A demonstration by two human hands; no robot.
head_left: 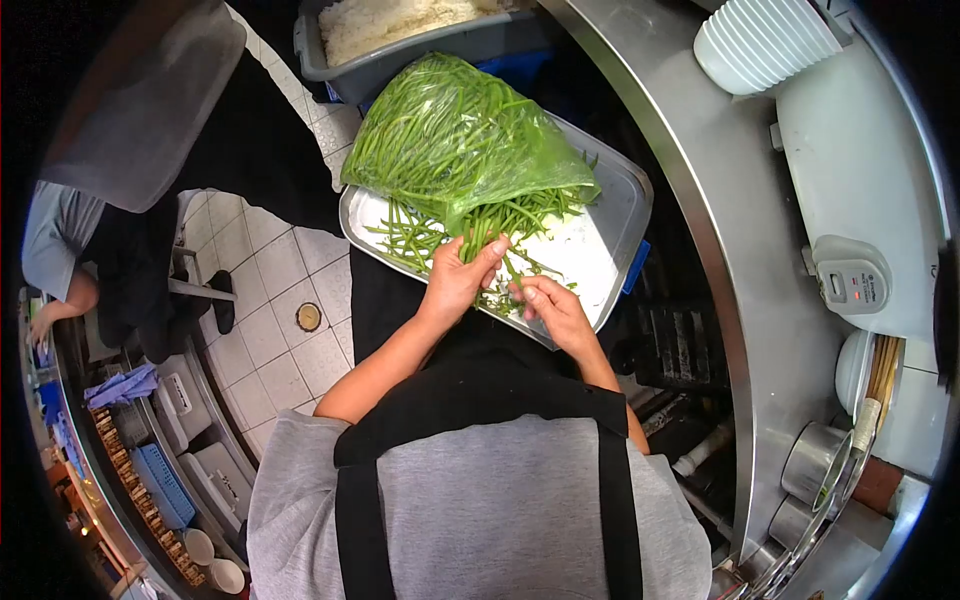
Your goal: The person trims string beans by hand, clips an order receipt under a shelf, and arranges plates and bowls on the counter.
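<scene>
Just beyond the two hands' grip, a clear plastic bag (440,130) bulging with green beans (512,215) lies over the far side of a metal tray (625,185), loose beans spilling from its mouth towards the fingers. The left hand (462,277) is clamped round a small bunch of beans; the right hand (555,308), just beside it, has thumb and fingertips drawn together on bean ends. Short green bits (497,300) lie in the tray just under the grip. The step in hand looks like nipping off ends; the next move seems to call for a steady left hold and a short, firm right-hand pinch.
</scene>
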